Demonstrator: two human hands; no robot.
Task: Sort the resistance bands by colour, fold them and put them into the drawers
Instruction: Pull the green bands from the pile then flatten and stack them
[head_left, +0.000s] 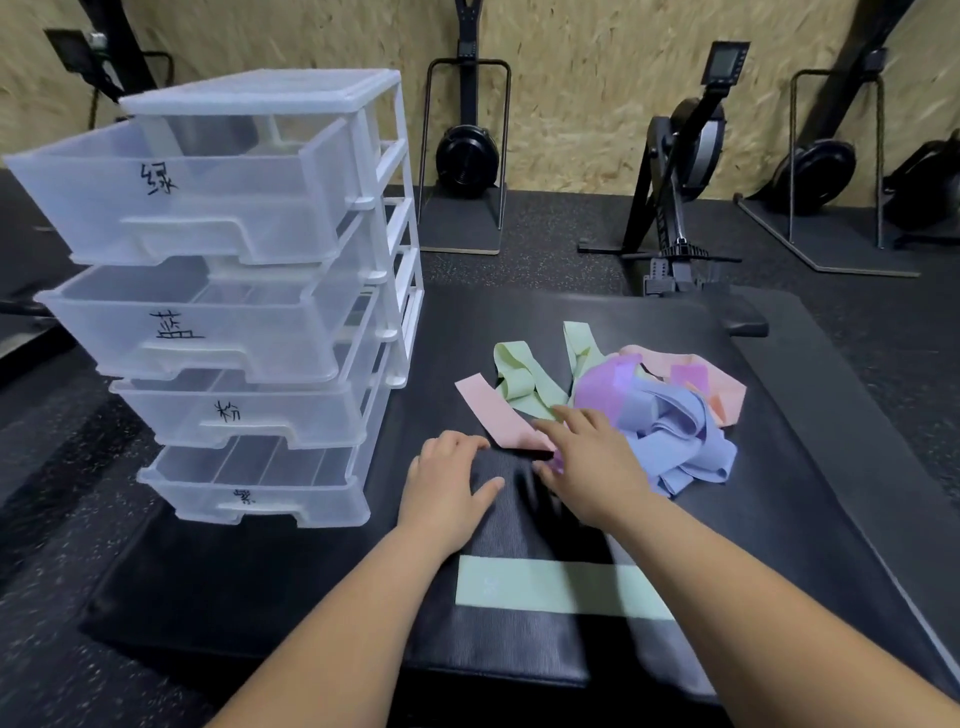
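1. Gym room: chipboard wall (571, 78) at the back, rowing machines (685, 156) stood upright against it, black speckled rubber floor (545, 228).
2. Left hand (449, 483): palm down on the black mat (779, 467), fingers straight and close together, holding nothing.
3. Right hand (587, 462): palm down, fingers spread and fairly straight, fingertips touching the near end of a flat pink band (493, 410). Scrap of purple showing just beside the thumb, nothing plainly gripped.
4. Loose heap of resistance bands on the mat just beyond the right hand: pale green bands (519, 374) at the left, purple band (602, 389) in the middle, blue bands (675, 441) tangled at the near right, second pink band (722, 389) at the far right.
5. Single green band (545, 587) laid flat and straight across the mat near the body, between the forearms, right end hidden under the right forearm, well apart from the heap.
6. Translucent plastic drawer unit (384, 218) standing at the mat's left edge. Four drawers, all pulled out, each front marked with a handwritten black character. Bottom drawer (249, 488) near the left hand.
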